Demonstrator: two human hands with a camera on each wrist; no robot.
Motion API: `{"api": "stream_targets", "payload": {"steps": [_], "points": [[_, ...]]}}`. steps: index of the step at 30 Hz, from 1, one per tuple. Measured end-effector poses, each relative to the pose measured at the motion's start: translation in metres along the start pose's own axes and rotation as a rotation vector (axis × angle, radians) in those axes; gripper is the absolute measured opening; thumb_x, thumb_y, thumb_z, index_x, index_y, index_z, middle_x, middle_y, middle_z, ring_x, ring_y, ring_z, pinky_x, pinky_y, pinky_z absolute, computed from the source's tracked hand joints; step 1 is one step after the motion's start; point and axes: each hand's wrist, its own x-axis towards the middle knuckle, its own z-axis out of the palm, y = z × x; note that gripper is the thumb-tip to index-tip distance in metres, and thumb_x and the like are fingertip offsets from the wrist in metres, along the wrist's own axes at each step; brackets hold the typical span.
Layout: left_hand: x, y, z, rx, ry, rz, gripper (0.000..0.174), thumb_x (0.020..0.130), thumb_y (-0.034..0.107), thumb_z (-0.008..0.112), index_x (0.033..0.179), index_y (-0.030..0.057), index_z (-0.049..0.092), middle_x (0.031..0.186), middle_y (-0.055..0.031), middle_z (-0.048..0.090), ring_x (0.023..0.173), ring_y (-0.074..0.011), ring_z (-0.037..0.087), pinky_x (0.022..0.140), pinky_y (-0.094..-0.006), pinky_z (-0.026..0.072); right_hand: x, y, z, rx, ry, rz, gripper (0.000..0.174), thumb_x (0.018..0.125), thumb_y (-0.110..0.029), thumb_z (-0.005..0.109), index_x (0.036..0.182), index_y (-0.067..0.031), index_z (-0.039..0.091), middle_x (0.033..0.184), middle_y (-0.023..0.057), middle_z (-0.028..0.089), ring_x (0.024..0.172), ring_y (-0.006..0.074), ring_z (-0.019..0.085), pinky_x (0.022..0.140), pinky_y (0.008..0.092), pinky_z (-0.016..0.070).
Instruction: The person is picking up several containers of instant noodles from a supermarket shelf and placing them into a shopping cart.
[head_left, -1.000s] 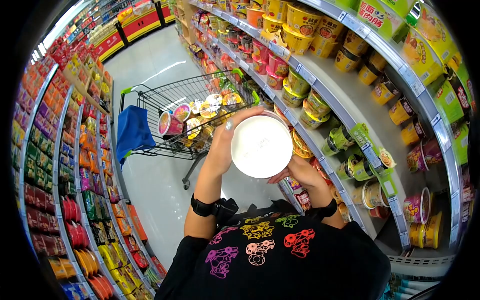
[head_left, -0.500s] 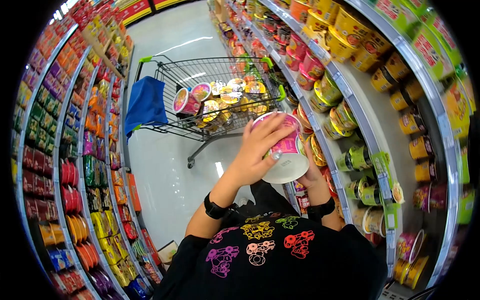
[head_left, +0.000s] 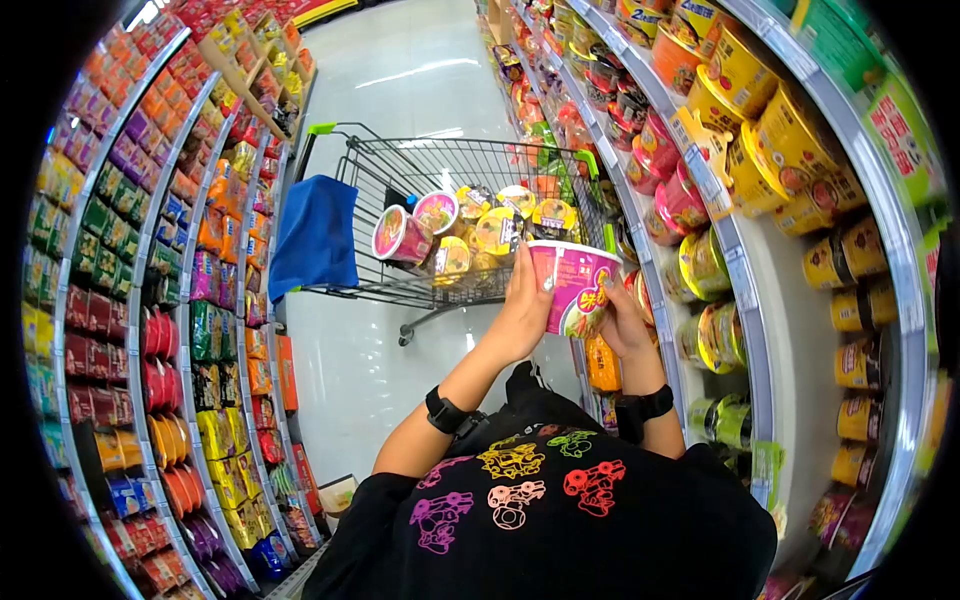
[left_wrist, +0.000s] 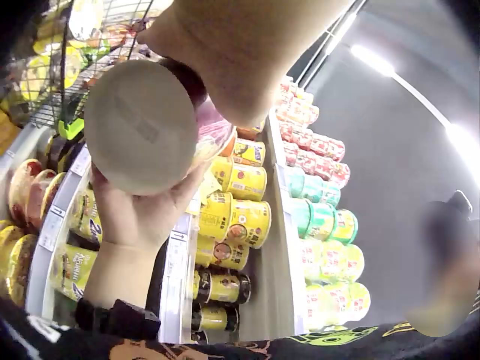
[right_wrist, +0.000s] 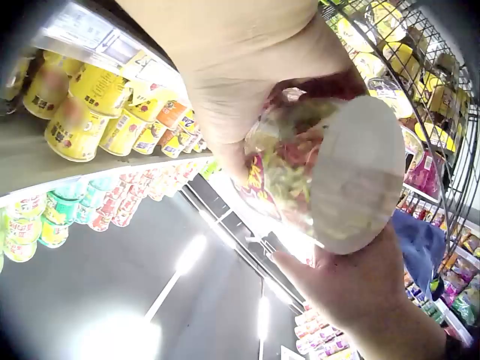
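- Standing between two tall shelves, a person in a black shirt (head_left: 540,520) holds both forearms out in front. The left shelf (head_left: 102,172) bears rows of bright packets; the right shelf (head_left: 795,330) bears round food containers, many of them yellow.
- Ahead of the person is a wire cart (head_left: 400,296), a blue cloth (head_left: 315,235) hanging at its left end in the head view.
- Both forearms slant inward from the short sleeves, so the hands come close together on one thing.
- The left hand (head_left: 522,312) grips the left side of a pink tub (head_left: 578,290), its thumb lying on the face turned toward the person.
- The right hand (head_left: 628,325) grips the opposite side, fingers bent around the wall.
- Held between the two hands, the tub is in front of the person's body, its white rim uppermost in the head view and its printed label showing. The pale round base shows in both wrist views; what is inside cannot be seen.
- In the cart, two similar tubs (head_left: 402,236) are side by side toward the left, both tilted.
- To the right of those, yellow-topped cups (head_left: 498,231) are heaped together.
- Around each wrist is a black band (head_left: 446,412).
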Motion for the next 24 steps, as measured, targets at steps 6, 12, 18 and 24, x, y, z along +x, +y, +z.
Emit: {"api": "stream_targets", "payload": {"steps": [6,12,18,24], "points": [[0.062,-0.033,0.025,-0.196,0.095,-0.080,0.069,0.095,0.030,0.031,0.137,-0.0085,-0.009,0.143,-0.0282,0.011,0.134,-0.0360,0.014,0.108,-0.0343,0.0140,0.065,-0.003,-0.027,-0.006,0.134,-0.064,0.045,0.090,-0.024,0.050,0.130,-0.0068,0.037,0.122,0.0066,0.050,0.112,0.0176,0.048,0.098,0.0329,0.0366],[0.115,-0.097,0.043,-0.520,0.156,-0.335,0.057,0.096,0.043,0.020,0.137,0.0032,0.023,0.125,-0.0115,0.045,0.114,-0.0188,0.042,0.097,-0.0298,0.0315,0.117,-0.014,-0.038,0.070,0.196,-0.003,0.040,0.095,-0.035,0.039,0.119,-0.0040,0.049,0.116,0.0070,0.056,0.105,0.0165,0.054,0.092,0.0313,0.0419],[0.148,-0.102,0.034,-0.780,0.267,-0.496,0.052,0.096,0.044,0.025,0.127,0.0047,0.039,0.117,-0.0055,0.054,0.104,-0.0137,0.050,0.090,-0.0284,0.0371,0.167,0.010,-0.066,-0.196,0.264,0.052,0.042,0.095,-0.031,0.041,0.126,-0.0026,0.042,0.120,0.0083,0.053,0.109,0.0164,0.051,0.094,0.0303,0.0393],[0.187,-0.123,0.000,-0.811,0.343,-0.557,0.044,0.095,0.038,0.031,0.124,0.0069,0.041,0.118,-0.0066,0.052,0.107,-0.0158,0.049,0.094,-0.0313,0.0343,0.209,0.010,-0.034,-0.432,0.257,0.090,0.047,0.095,-0.023,0.043,0.135,-0.0043,0.028,0.130,0.0086,0.042,0.117,0.0166,0.043,0.099,0.0295,0.0314]]}}
